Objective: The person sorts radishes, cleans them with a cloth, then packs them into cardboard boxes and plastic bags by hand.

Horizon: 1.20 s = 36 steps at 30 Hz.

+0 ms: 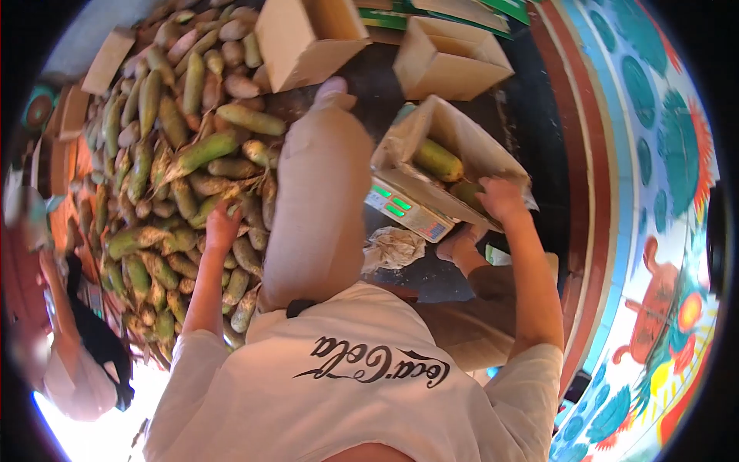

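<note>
My left hand (pixel 222 228) is over the near right side of a large pile of green radishes (pixel 162 266), its fingers curled at the end of one green radish (pixel 203 211). My right hand (pixel 502 199) reaches over the side of an open cardboard box (pixel 493 146), fingers bent round a green radish (pixel 468 194) that is partly hidden. Another, larger green radish (pixel 439 160) lies in the same box. Under the box is a weighing scale (pixel 412 211) with lit green displays and a keypad.
Two more open cardboard boxes, one taller (pixel 296 46) and one shorter (pixel 443 65), stand ahead. Crumpled paper (pixel 394 249) lies beside the scale. A painted wall (pixel 654 192) runs along the right. Another person (pixel 77 362) is at the left edge.
</note>
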### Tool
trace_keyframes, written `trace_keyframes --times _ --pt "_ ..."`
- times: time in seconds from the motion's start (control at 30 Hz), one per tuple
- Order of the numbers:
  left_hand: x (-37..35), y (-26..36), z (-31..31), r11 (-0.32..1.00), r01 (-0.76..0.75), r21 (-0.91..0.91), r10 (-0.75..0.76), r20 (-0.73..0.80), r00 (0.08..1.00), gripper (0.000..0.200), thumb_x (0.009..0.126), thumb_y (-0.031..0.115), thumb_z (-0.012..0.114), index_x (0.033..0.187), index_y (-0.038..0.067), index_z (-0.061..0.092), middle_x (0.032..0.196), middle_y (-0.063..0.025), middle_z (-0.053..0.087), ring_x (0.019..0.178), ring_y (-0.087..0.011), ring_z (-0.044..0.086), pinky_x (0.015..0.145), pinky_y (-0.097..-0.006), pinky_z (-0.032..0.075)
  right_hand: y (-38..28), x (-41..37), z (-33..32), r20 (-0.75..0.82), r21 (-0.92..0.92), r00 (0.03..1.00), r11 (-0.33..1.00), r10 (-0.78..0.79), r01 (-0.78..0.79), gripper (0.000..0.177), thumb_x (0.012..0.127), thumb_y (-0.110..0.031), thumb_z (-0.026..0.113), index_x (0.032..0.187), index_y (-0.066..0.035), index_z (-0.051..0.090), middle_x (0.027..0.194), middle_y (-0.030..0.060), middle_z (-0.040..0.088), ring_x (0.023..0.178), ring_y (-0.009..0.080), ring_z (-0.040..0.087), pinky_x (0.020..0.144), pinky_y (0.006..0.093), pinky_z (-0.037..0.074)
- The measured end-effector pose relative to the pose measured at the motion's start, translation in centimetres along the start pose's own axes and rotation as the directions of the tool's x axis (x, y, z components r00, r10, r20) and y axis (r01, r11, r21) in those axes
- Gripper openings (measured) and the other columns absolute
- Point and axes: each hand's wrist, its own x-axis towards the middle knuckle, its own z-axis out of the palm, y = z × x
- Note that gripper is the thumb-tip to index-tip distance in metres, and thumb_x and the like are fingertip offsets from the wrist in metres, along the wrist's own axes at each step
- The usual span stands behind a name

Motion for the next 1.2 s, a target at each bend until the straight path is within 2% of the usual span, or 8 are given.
trace_keyframes --times 0.27,0.47,0.6,0.67,0.9,1.03,1.13,1.2 --pt "-3.2 -5.1 1.2 0.952 0.271 0.145 -0.278 0.034 0.960 0.031 0.077 0.028 0.062 0.098 0.006 0.061 0.094 -0.0218 0.062 0.090 -0.0380 0.059 0.079 -0.0445 0.047 -2.1 -2.9 -3.6 -0.254 0.047 0.958 0.988 -0.133 0.150 0.025 0.079 -0.019 0.062 0.100 -0.005 0.059 0.098 0.0162 0.061 0.092 0.0350 0.058 0.078 0.0414 0.046" --pt "-7.0 -9.0 1.3 0.796 0.566 0.212 -0.592 0.080 0.802 0.033 0.080 0.034 0.055 0.094 0.005 0.063 0.091 -0.0227 0.062 0.088 -0.0390 0.059 0.077 -0.0454 0.048 -4.3 -4.4 -5.2 -0.458 0.139 0.878 0.964 -0.140 0.226 0.016 0.083 -0.011 0.059 0.095 -0.002 0.060 0.095 0.0166 0.061 0.086 0.0348 0.059 0.075 0.0389 0.047" --pt "-10.3 -12.8 3.8 0.758 0.605 0.242 -0.645 0.141 0.751 0.038 0.082 0.036 0.050 0.095 0.004 0.063 0.091 -0.0239 0.062 0.089 -0.0387 0.059 0.078 -0.0461 0.048 -6.3 -5.8 -5.3 -0.608 0.202 0.788 0.940 -0.100 0.275 0.014 0.086 -0.009 0.056 0.094 0.002 0.058 0.089 0.0179 0.060 0.080 0.0351 0.058 0.070 0.0372 0.046" --pt "-11.2 -11.3 3.3 0.678 0.661 0.321 -0.733 0.228 0.641 0.038 0.081 0.037 0.050 0.097 0.004 0.063 0.098 -0.0227 0.062 0.094 -0.0361 0.059 0.081 -0.0436 0.047 -7.1 -6.8 -5.0 -0.640 0.196 0.761 0.935 -0.106 0.296 0.015 0.089 -0.011 0.053 0.094 0.003 0.057 0.087 0.0188 0.059 0.077 0.0348 0.058 0.070 0.0364 0.046" --pt "-19.7 -12.4 4.5 0.517 0.775 0.363 -0.854 0.285 0.436 0.031 0.075 0.028 0.057 0.104 0.018 0.064 0.107 -0.0111 0.062 0.102 -0.0292 0.058 0.088 -0.0381 0.046 -8.9 -8.2 -1.1 -0.617 0.216 0.774 0.915 -0.142 0.340 0.013 0.087 -0.009 0.055 0.090 0.003 0.057 0.081 0.0182 0.058 0.073 0.0353 0.058 0.064 0.0397 0.046" --pt "-25.2 -13.5 5.4 0.504 0.776 0.378 -0.834 0.446 0.325 0.032 0.074 0.025 0.056 0.103 0.016 0.063 0.109 -0.0113 0.061 0.105 -0.0268 0.057 0.089 -0.0374 0.046 -9.6 -8.2 0.6 -0.539 0.238 0.827 0.913 -0.158 0.330 0.014 0.088 -0.011 0.055 0.089 0.003 0.058 0.079 0.0181 0.058 0.072 0.0350 0.058 0.063 0.0399 0.046" --pt "-27.7 -14.4 6.2 0.574 0.701 0.423 -0.795 0.494 0.353 0.031 0.074 0.025 0.056 0.102 0.014 0.062 0.110 -0.0117 0.061 0.106 -0.0267 0.056 0.089 -0.0375 0.046 -10.5 -8.0 0.9 -0.496 0.231 0.848 0.913 -0.188 0.338 0.015 0.088 -0.013 0.054 0.087 0.002 0.057 0.079 0.0181 0.058 0.071 0.0348 0.058 0.062 0.0403 0.046" --pt "-27.7 -14.1 6.6 0.499 0.776 0.386 -0.862 0.311 0.400 0.027 0.074 0.019 0.056 0.100 0.013 0.060 0.108 -0.0112 0.058 0.106 -0.0283 0.054 0.088 -0.0377 0.045 -11.0 -7.7 1.1 -0.477 0.225 0.856 0.914 -0.198 0.337 0.015 0.089 -0.013 0.054 0.087 0.002 0.057 0.078 0.0182 0.058 0.071 0.0349 0.058 0.061 0.0405 0.046"
